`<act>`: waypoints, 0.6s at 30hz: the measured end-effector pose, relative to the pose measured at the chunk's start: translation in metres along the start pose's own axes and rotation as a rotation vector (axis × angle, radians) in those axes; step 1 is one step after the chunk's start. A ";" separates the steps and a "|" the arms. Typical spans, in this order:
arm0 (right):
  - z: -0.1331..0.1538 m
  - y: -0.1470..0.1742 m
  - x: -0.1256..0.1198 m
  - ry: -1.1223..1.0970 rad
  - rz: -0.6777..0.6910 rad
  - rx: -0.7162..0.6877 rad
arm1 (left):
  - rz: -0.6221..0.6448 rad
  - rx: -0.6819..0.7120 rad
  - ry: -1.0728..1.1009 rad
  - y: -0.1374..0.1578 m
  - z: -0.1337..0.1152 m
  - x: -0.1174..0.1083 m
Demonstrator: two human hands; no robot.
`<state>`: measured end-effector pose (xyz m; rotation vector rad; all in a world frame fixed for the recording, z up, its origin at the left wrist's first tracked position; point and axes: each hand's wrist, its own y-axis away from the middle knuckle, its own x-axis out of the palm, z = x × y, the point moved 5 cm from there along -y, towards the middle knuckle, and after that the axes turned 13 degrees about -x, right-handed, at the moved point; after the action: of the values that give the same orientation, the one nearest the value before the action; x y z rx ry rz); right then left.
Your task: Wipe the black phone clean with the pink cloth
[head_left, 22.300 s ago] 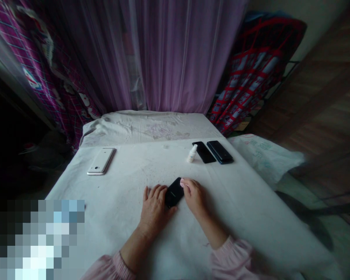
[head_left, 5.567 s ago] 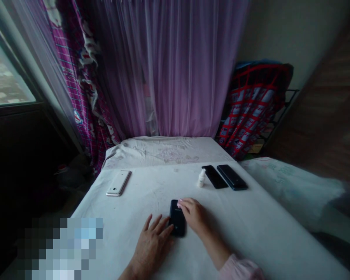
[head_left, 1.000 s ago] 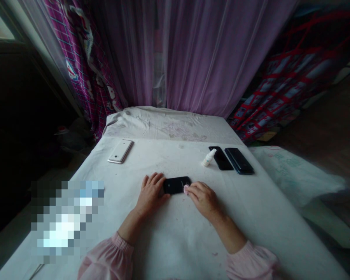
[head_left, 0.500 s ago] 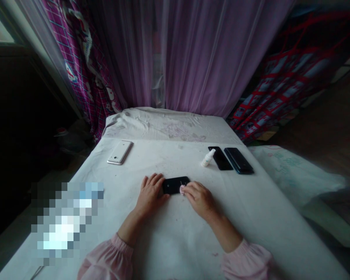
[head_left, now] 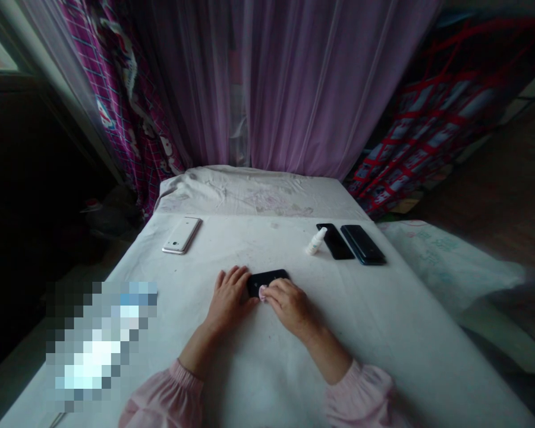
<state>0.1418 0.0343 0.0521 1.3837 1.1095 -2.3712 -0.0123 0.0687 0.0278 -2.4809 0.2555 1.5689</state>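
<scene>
A black smartphone lies crosswise on the white cloth in front of me. My left hand rests around its left end, the thumb along the near edge and the other fingers spread at the far corner, gripping it in place. My right hand is closed in a pinch on a small pink cloth, which presses on the phone's face toward its left half. The right fingers cover the phone's lower right part. Beyond them stands a small white spray bottle.
Right of the bottle lie a black phone and dark stacked phones. A white phone is at the far left. A pixelated bright object lies at the near left. Purple curtains hang behind the table.
My right hand has slid left along the phone with the pink cloth, from its right part toward its left half. My left hand stays in place at the phone's left end.
</scene>
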 end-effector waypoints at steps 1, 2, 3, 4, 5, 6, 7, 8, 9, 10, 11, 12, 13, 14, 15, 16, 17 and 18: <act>-0.004 0.004 -0.002 0.003 -0.001 0.006 | -0.005 0.002 0.002 0.000 0.000 0.000; -0.010 0.009 -0.006 0.006 -0.004 0.019 | -0.008 0.004 0.004 0.000 0.000 0.000; -0.019 0.015 -0.011 0.009 -0.006 0.042 | -0.010 0.005 0.007 0.000 0.000 0.001; -0.028 0.021 -0.017 0.008 -0.017 0.074 | -0.010 0.005 0.011 0.000 0.001 0.001; -0.038 0.028 -0.024 0.004 -0.027 0.114 | -0.006 0.007 0.015 0.000 0.002 0.001; -0.048 0.035 -0.031 -0.008 -0.044 0.161 | 0.001 0.012 0.019 -0.001 0.004 0.002; -0.057 0.041 -0.037 -0.032 -0.066 0.211 | 0.010 0.023 0.021 -0.002 0.006 0.003; -0.066 0.045 -0.043 -0.074 -0.095 0.266 | 0.022 0.039 0.022 -0.002 0.008 0.004; -0.073 0.049 -0.047 -0.136 -0.125 0.319 | 0.036 0.060 0.022 -0.002 0.010 0.006; -0.079 0.051 -0.050 -0.201 -0.146 0.370 | 0.047 0.082 0.021 -0.002 0.011 0.007; -0.084 0.051 -0.050 -0.267 -0.153 0.414 | 0.055 0.100 0.022 -0.002 0.012 0.008; -0.086 0.050 -0.048 -0.328 -0.143 0.449 | 0.055 0.111 0.025 -0.001 0.013 0.008; -0.087 0.048 -0.044 -0.377 -0.120 0.474 | 0.047 0.110 0.029 0.000 0.012 0.007; -0.087 0.046 -0.040 -0.412 -0.088 0.488 | 0.029 0.099 0.033 0.001 0.011 0.005; -0.086 0.043 -0.035 -0.434 -0.050 0.490 | 0.007 0.084 0.035 0.003 0.009 0.002; -0.085 0.039 -0.031 -0.442 -0.014 0.484 | -0.016 0.067 0.033 0.004 0.007 -0.001; -0.084 0.036 -0.027 -0.438 0.017 0.475 | -0.033 0.063 0.028 0.006 0.004 -0.004; -0.083 0.033 -0.024 -0.424 0.047 0.466 | -0.038 0.081 0.021 0.008 -0.001 -0.007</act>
<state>0.2269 0.0621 0.0304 0.9154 0.4276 -2.8150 -0.0163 0.0607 0.0336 -2.4271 0.2673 1.4885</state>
